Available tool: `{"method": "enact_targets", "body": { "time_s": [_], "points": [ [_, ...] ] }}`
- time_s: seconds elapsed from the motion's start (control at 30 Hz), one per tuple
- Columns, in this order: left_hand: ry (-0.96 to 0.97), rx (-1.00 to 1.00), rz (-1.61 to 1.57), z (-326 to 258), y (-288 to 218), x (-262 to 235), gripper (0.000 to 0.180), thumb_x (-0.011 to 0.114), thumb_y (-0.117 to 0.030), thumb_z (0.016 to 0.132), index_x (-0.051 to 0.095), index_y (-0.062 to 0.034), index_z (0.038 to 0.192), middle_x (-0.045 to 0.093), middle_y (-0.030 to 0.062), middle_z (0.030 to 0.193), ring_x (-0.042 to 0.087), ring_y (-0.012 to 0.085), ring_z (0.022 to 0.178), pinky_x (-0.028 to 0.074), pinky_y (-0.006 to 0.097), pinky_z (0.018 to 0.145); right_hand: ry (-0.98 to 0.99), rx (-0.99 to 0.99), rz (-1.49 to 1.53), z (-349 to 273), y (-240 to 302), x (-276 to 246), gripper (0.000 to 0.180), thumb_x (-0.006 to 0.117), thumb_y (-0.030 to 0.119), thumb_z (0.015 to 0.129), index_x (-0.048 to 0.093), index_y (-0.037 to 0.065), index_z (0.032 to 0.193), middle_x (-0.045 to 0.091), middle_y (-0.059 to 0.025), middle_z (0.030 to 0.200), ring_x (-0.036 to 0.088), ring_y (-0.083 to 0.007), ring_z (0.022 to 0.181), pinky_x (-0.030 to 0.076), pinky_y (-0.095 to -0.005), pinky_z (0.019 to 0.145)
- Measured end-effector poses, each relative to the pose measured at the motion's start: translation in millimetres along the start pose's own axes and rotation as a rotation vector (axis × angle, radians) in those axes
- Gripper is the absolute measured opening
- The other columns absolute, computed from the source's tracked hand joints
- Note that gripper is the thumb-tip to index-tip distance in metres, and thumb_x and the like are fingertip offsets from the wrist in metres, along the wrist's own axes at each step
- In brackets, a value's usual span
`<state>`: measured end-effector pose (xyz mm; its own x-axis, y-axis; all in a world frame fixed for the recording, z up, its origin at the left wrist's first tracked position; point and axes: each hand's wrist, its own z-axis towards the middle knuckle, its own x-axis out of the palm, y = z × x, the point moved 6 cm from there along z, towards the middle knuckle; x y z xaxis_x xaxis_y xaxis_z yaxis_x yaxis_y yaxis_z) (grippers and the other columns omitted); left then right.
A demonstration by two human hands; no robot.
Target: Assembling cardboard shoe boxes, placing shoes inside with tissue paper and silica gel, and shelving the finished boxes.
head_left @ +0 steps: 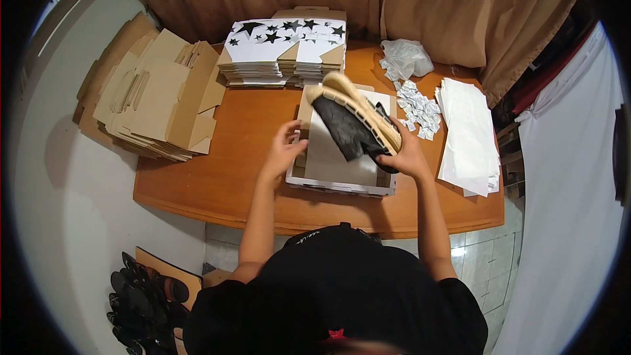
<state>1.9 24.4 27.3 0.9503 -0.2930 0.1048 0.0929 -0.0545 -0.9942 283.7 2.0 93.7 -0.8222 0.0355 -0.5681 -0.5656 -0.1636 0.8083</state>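
My right hand (407, 155) grips a pair of black sandals (343, 129) with tan soles, tilted and held together sole against sole. The pair hangs above an open cardboard box (340, 188) with a whitish outer wall. Inside that box a pale flat surface (321, 155) shows; whether it is paper or the box's own bottom I cannot tell. My left hand (286, 150) holds nothing, its fingers apart, beside the box's left wall. The sandals hide part of the box's interior.
Flattened brown cardboard boxes (154, 95) lie piled at the left. A stack of white star-printed boxes (284, 43) stands at the back. Small white packets (419, 106) spill by a plastic bag (406, 59). White paper sheets (468, 138) lie right. Dark sandals (139, 299) crowd the lower left.
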Motion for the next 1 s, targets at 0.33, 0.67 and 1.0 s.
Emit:
{"method": "enact_targets", "body": {
  "time_s": [0.33,0.67,1.0],
  "points": [
    [-0.17,-0.006,0.722,-26.0,60.8,-24.9,0.075,0.072,-0.015,0.063,0.037,-0.0072,0.128,0.049,0.0202,0.12,0.051,0.0355,0.108,0.043,0.041,0.088,0.351,-0.121,-0.289,-6.1,-19.0,54.4,0.087,0.076,0.013,0.048,0.04,0.0,0.126,0.057,-0.0232,0.107,0.054,-0.0375,0.099,0.046,-0.0384,0.085],
    [-0.204,-0.108,0.585,-27.2,51.3,-21.9,0.067,0.062,-0.002,0.065,0.037,-0.0028,0.127,0.057,0.0222,0.113,0.056,0.0333,0.105,0.045,0.037,0.086,0.351,-0.041,-0.23,-6.6,-41.1,57.5,0.081,0.076,0.011,0.047,0.045,0.003,0.121,0.058,-0.0205,0.108,0.055,-0.0357,0.1,0.045,-0.0392,0.086],
    [-0.214,-0.102,0.767,-26.5,43.3,-11.2,0.071,0.056,-0.001,0.066,0.031,-0.001,0.132,0.058,0.0314,0.094,0.056,0.0451,0.091,0.044,0.046,0.08,0.36,-0.058,-0.391,-5.4,-44.3,64.1,0.085,0.079,0.009,0.045,0.043,0.006,0.122,0.058,-0.0185,0.107,0.054,-0.0352,0.1,0.045,-0.0402,0.085]
  ]
}}
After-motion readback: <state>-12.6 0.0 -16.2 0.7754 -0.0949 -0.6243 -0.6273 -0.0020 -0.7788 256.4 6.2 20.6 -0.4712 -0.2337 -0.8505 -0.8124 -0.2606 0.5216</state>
